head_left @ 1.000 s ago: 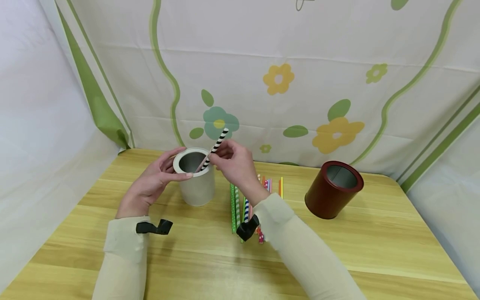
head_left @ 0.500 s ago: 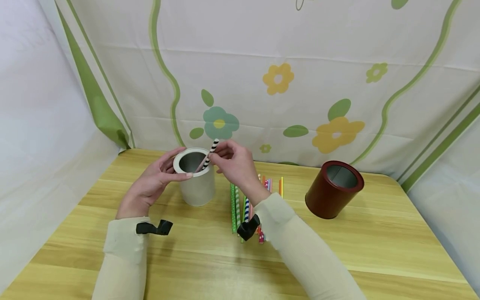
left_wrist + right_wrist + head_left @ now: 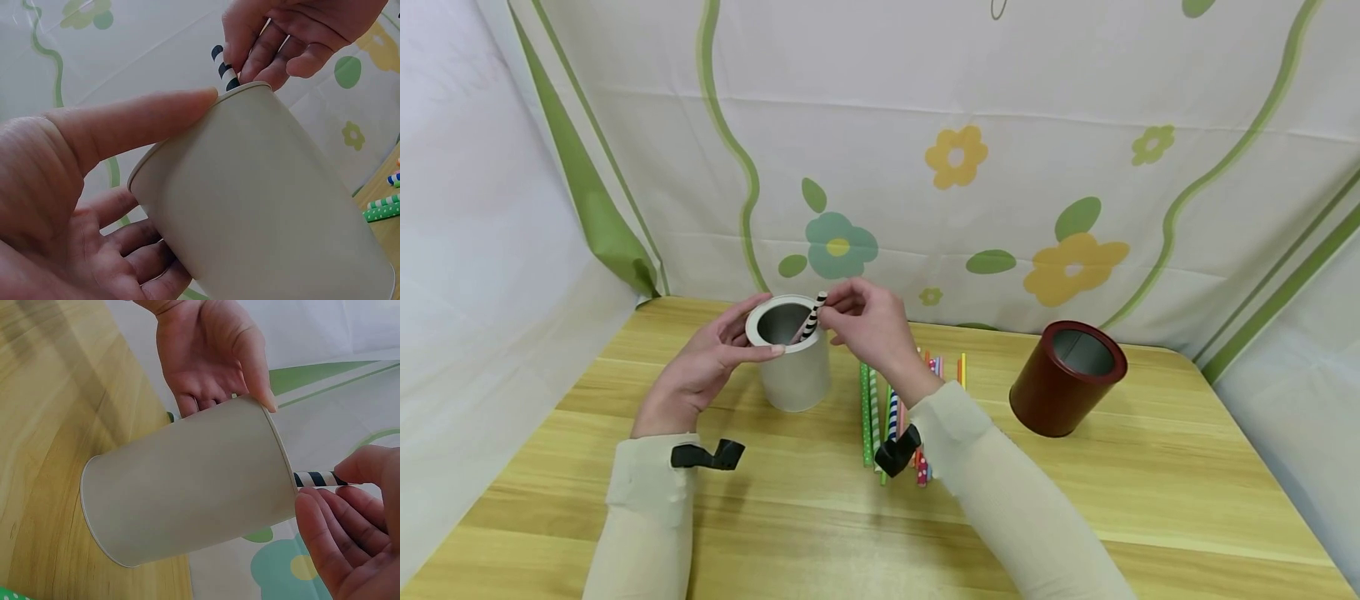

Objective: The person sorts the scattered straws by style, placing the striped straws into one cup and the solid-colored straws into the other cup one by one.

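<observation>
My left hand point(image 3: 711, 350) holds a white metal can point(image 3: 797, 382) on the left of the table, thumb on its rim and fingers round the far side. With thumb and fingertips, my right hand point(image 3: 872, 329) pinches a black-and-white striped paper straw point(image 3: 813, 315) at the can's right rim. The straw leans, its lower part inside the can and a short upper end showing above the rim point(image 3: 250, 85). Beside it, inside the mouth, a pale pink straw point(image 3: 797, 335) slants. The can wall hides the lower ends of both.
Several paper straws, among them a green dotted one point(image 3: 867, 417) and a blue-striped one point(image 3: 892, 414), lie mid-table, partly under my right forearm. A dark red can point(image 3: 1060, 392) stands open-topped at the right. A flowered cloth point(image 3: 880, 150) hangs behind the table.
The striped straw has slid down into the white can, with much less of it now above the rim. Both hands have stayed almost in place.
</observation>
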`<state>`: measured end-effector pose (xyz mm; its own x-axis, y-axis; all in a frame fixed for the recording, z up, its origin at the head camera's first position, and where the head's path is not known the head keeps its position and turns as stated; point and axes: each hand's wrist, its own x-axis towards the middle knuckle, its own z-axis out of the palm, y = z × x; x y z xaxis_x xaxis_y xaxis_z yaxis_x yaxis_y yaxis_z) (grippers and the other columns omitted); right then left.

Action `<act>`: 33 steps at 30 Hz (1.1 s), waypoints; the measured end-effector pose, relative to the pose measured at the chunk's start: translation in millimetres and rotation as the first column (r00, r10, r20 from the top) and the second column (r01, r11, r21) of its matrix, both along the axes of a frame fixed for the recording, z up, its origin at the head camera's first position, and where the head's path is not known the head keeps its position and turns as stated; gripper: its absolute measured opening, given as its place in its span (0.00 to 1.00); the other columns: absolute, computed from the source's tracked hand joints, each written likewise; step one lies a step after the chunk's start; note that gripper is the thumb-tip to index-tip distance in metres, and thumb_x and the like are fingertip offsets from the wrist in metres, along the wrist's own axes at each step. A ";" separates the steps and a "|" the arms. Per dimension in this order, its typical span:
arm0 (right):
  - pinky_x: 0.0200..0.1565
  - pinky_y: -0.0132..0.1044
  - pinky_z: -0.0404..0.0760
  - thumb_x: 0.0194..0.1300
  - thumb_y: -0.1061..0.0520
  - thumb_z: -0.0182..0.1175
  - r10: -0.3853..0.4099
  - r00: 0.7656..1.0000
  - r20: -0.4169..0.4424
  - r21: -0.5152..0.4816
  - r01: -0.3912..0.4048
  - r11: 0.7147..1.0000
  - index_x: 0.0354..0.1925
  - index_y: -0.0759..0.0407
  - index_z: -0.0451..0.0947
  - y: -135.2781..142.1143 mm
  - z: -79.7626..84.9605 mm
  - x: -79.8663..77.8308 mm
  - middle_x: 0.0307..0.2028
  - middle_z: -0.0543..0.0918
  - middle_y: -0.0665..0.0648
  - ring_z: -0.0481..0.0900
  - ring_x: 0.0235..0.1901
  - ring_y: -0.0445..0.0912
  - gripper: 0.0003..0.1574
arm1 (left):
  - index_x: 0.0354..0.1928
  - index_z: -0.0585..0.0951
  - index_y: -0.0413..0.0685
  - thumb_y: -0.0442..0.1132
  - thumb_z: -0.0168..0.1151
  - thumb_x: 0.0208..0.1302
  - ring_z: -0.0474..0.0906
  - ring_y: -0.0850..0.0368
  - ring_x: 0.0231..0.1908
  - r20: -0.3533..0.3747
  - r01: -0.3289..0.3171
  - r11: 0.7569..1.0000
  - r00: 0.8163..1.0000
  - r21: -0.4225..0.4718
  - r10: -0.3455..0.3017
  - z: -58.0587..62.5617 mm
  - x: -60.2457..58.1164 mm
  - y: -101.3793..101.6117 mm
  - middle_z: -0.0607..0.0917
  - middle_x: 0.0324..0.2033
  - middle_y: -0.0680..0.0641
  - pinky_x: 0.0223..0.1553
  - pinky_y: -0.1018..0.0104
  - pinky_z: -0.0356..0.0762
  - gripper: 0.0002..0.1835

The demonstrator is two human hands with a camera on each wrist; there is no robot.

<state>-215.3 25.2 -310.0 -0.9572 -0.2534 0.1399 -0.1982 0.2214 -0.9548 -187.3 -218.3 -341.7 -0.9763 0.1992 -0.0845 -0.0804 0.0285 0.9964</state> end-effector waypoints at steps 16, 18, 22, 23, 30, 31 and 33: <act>0.44 0.45 0.93 0.72 0.63 0.65 0.002 0.999 0.038 -0.045 0.000 0.999 0.50 0.60 0.84 15.2 0.8 7.2 0.43 0.91 0.58 0.92 0.45 0.58 0.10 | 0.86 0.59 0.57 0.30 0.71 0.70 0.67 0.57 0.74 0.009 -0.001 1.000 1.000 -0.011 0.001 -0.9 -0.2 1.3 0.58 0.85 0.46 0.63 0.80 0.71 0.48; 0.44 0.47 0.93 0.72 0.62 0.66 0.003 0.999 0.040 -0.035 -0.001 0.999 0.51 0.61 0.84 19.3 -0.5 9.4 0.43 0.91 0.58 0.92 0.44 0.56 0.11 | 0.86 0.59 0.58 0.30 0.71 0.70 0.67 0.57 0.74 0.008 -0.003 1.000 1.000 -0.011 0.003 -1.1 0.1 0.8 0.58 0.86 0.46 0.62 0.80 0.72 0.48; 0.41 0.45 0.93 0.72 0.59 0.68 -0.006 0.998 0.055 -0.027 0.007 1.000 0.52 0.60 0.85 29.5 -3.8 15.9 0.43 0.91 0.57 0.92 0.40 0.49 0.12 | 0.86 0.60 0.58 0.30 0.71 0.70 0.66 0.56 0.75 0.004 0.002 1.000 1.000 -0.004 -0.002 -0.3 0.7 0.6 0.57 0.86 0.46 0.63 0.80 0.71 0.48; 0.40 0.44 0.92 0.72 0.59 0.69 -0.008 0.998 0.064 -0.034 0.010 0.999 0.51 0.59 0.85 32.5 -4.9 17.8 0.43 0.91 0.57 0.92 0.39 0.48 0.11 | 0.86 0.60 0.59 0.30 0.71 0.70 0.66 0.57 0.75 0.004 0.002 1.000 1.000 -0.002 -0.002 -0.1 0.9 0.6 0.57 0.86 0.46 0.63 0.80 0.71 0.48; 0.41 0.43 0.92 0.73 0.59 0.68 -0.030 0.993 0.115 -0.069 0.038 0.997 0.50 0.56 0.85 54.4 -20.5 28.9 0.43 0.91 0.58 0.92 0.39 0.48 0.09 | 0.87 0.58 0.55 0.29 0.71 0.70 0.67 0.58 0.73 0.001 0.006 1.000 1.000 0.006 -0.006 0.4 2.0 -0.5 0.57 0.86 0.46 0.63 0.79 0.71 0.49; 0.42 0.45 0.92 0.73 0.59 0.68 -0.037 0.992 0.122 -0.076 0.046 0.996 0.50 0.56 0.85 57.8 -23.7 29.9 0.43 0.90 0.58 0.92 0.39 0.48 0.09 | 0.87 0.57 0.55 0.29 0.71 0.70 0.67 0.57 0.74 -0.002 0.010 1.000 1.000 0.007 -0.010 0.2 2.0 -0.6 0.56 0.86 0.46 0.63 0.79 0.71 0.49; 0.42 0.45 0.92 0.73 0.60 0.67 -0.048 0.989 0.136 -0.099 0.062 0.993 0.51 0.57 0.85 64.5 -29.4 31.9 0.43 0.90 0.59 0.92 0.39 0.47 0.09 | 0.87 0.57 0.55 0.29 0.71 0.70 0.67 0.57 0.74 0.000 0.011 1.000 1.000 0.010 -0.011 -0.1 1.8 -0.6 0.56 0.86 0.46 0.62 0.79 0.71 0.49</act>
